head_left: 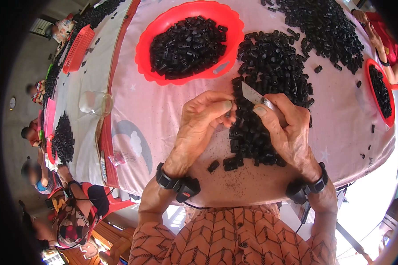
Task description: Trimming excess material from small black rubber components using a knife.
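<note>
My right hand [289, 128] is closed around the pale handle of a small knife [251, 93]. Its flat, pointed blade angles up and left over a heap of short black tubular plastic pieces [272, 66]. Just left of the blade, the fingers of my left hand [203, 115] are pinched together; something small and dark shows at their tips, mostly hidden. Both hands are above the near part of the heap, close to each other. Beyond my left hand stands a red scalloped basin [144, 53] holding many similar black pieces.
Dark crumbs are scattered on the pink tablecloth [172, 104] before me. Another black heap [325, 31] lies at the far right, near a co-worker's arm [378, 39] and a red tray [390, 117]. Leftward are a clear round container [96, 103], a red basket [78, 49] and several people.
</note>
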